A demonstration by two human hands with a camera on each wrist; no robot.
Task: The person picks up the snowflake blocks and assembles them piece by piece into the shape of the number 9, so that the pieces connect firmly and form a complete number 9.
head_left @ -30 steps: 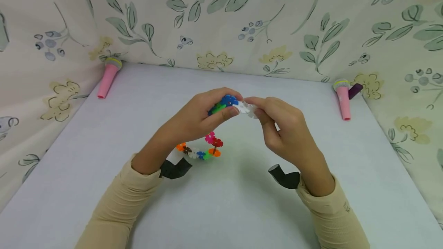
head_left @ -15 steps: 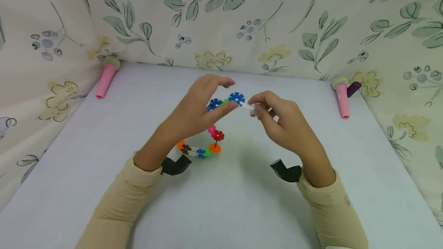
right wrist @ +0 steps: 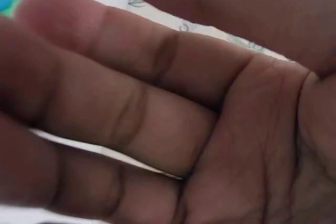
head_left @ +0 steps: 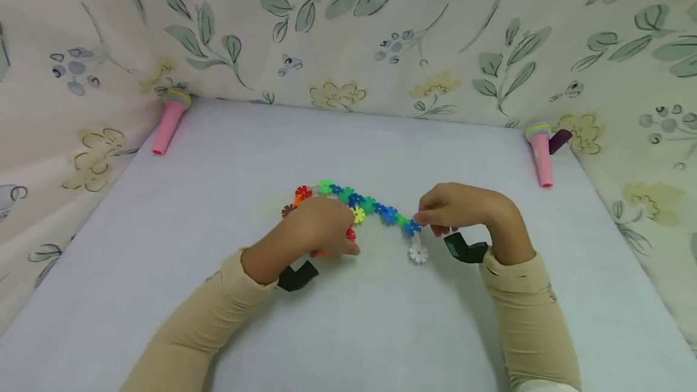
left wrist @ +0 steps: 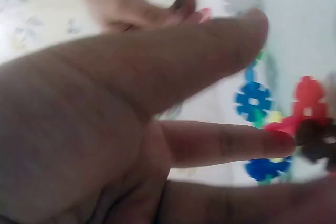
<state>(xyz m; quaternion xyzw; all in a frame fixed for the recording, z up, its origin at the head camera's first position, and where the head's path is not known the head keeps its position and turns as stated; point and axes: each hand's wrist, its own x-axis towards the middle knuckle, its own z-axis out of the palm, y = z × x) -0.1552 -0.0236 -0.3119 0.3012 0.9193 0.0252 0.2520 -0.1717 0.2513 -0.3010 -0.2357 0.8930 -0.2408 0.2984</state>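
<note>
Nearest, two beige sleeves, each with a black wrist mount. Left hand (head_left: 321, 228) lies low on the table (head_left: 163, 247) over the chain of snowflake discs (head_left: 370, 204), fingers fairly straight, fingertips among red and orange discs; no clear grasp. Right hand (head_left: 457, 207) pinches the chain's right end near a blue disc; a white disc (head_left: 418, 253) hangs just below. Chain lies mid-table between hands. Farther back, a pink microphone toy (head_left: 169, 120) left, another (head_left: 539, 153) right, against floral cloth.
</note>
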